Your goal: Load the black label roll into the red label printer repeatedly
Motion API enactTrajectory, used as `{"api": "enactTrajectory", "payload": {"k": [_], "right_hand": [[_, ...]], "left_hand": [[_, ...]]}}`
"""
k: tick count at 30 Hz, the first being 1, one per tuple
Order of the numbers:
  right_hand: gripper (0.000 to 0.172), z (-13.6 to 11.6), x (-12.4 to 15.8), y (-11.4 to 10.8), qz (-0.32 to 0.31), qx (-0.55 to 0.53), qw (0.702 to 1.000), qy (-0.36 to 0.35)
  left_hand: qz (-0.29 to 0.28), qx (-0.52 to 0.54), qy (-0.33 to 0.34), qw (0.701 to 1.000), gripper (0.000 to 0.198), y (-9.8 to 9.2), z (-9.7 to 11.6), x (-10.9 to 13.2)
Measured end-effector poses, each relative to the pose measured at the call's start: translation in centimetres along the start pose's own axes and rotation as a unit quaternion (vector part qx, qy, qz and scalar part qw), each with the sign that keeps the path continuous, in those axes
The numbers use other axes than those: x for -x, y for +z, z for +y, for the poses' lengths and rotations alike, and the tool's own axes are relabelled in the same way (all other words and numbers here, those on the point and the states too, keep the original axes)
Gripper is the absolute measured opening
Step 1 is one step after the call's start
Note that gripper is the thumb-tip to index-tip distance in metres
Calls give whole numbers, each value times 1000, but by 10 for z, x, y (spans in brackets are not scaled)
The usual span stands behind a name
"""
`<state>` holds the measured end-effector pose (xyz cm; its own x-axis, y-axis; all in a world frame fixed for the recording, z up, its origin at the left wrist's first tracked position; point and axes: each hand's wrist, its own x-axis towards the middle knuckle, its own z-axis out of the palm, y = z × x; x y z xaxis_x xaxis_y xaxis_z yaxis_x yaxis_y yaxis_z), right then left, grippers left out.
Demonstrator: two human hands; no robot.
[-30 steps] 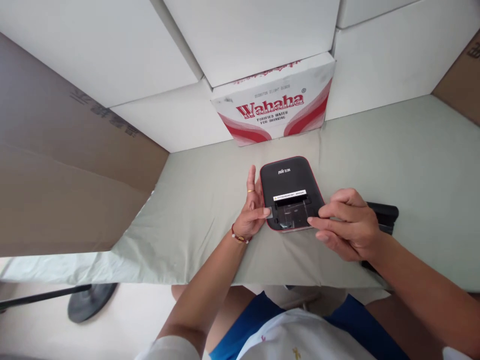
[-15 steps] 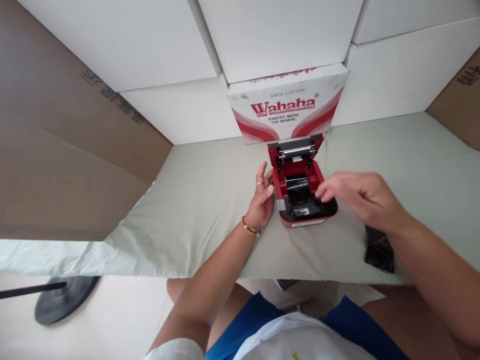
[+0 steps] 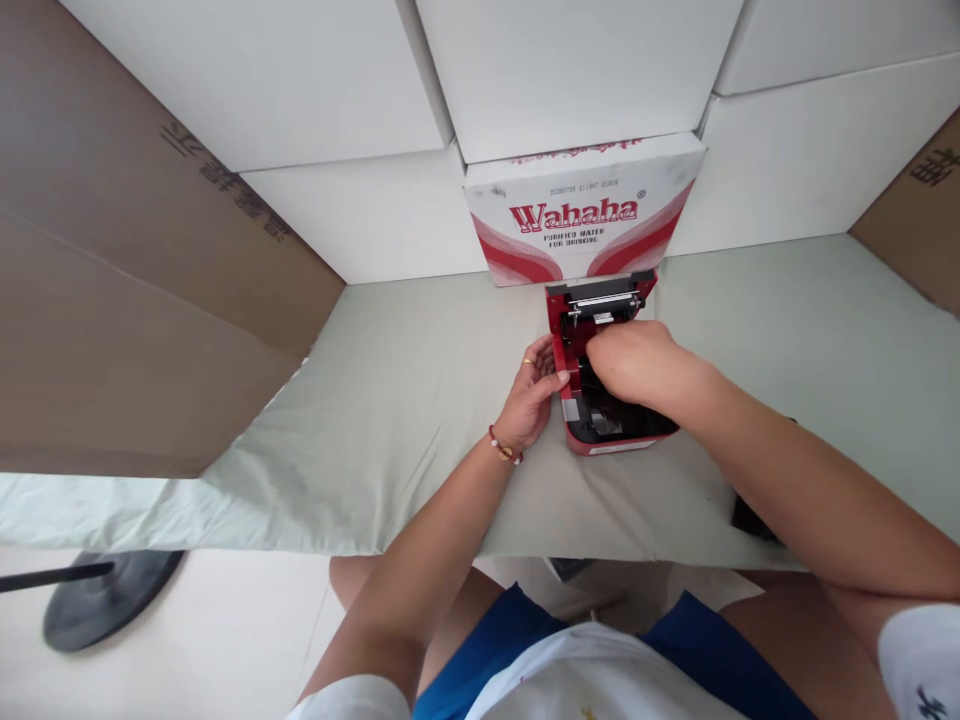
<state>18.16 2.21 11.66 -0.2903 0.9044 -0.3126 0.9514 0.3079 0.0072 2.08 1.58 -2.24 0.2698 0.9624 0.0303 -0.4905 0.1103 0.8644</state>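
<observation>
A red label printer (image 3: 622, 444) stands on the cloth with its lid (image 3: 600, 294) tilted up and its black inside exposed. My left hand (image 3: 534, 395) grips the printer's left wall, thumb over the rim and fingers curled along the outside. Reaching in from the right, my right hand (image 3: 637, 365) is bent closed inside the printer, below the raised lid. Its fingertips are hidden, and so is whatever they pinch. Dark shiny film (image 3: 611, 418) shows in the bay beneath that hand.
Behind the printer stands a white and red water carton (image 3: 577, 215) against stacked white boxes (image 3: 780, 170). A large brown carton (image 3: 150, 300) flanks the left side. A black item (image 3: 750, 520) lies partly under my right forearm, close to the front edge of the cloth (image 3: 420, 400).
My right hand has moved left and inward, from the printer's right rim into its bay, covering the roll area. My left thumb has come onto the left rim. The view has shifted slightly.
</observation>
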Motion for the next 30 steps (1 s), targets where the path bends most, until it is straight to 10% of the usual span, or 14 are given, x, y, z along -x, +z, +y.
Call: {"api": "enactTrajectory", "payload": {"k": [30], "right_hand": [[31, 19, 15, 1, 28, -121, 992, 25]], "left_hand": [[-9, -3, 0, 1000, 64, -2, 3, -4]]}}
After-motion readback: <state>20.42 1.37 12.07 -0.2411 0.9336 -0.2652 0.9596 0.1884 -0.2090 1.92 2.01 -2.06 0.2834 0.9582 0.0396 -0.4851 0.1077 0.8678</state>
